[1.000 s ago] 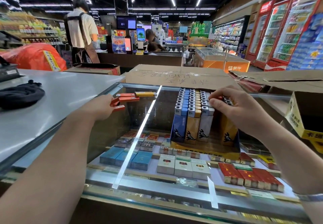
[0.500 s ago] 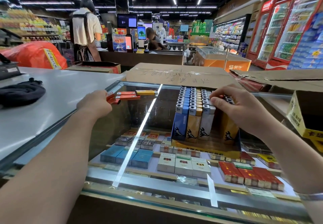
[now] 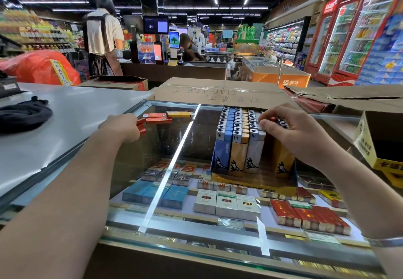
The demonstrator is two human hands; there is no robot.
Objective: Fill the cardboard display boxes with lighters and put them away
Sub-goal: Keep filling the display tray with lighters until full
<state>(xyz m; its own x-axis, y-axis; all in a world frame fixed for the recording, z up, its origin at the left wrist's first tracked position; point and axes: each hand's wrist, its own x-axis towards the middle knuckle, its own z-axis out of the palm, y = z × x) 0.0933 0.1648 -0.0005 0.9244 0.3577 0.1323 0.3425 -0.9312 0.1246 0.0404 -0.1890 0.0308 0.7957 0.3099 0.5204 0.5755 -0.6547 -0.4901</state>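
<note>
A yellow cardboard display box (image 3: 253, 184) stands on the glass counter, packed with upright rows of blue, orange and white lighters (image 3: 235, 130). My right hand (image 3: 290, 130) rests on top of the right-hand rows, fingers pinched over the lighter heads. My left hand (image 3: 122, 127) lies at the counter's left edge, closed on red lighters (image 3: 141, 125). Two more red lighters (image 3: 158, 118) and a yellow lighter (image 3: 180, 114) lie loose on the glass just beyond it.
A second yellow display box (image 3: 370, 145) sits open at the right edge. Flattened brown cardboard (image 3: 218, 92) lies behind the counter. A black cloth (image 3: 24, 115) rests on the grey counter to the left. Cigarette packs (image 3: 224, 202) fill the case under the glass.
My left hand has lifted slightly and moved toward the loose red lighters. My right hand has stayed on top of the lighter rows, barely shifting.
</note>
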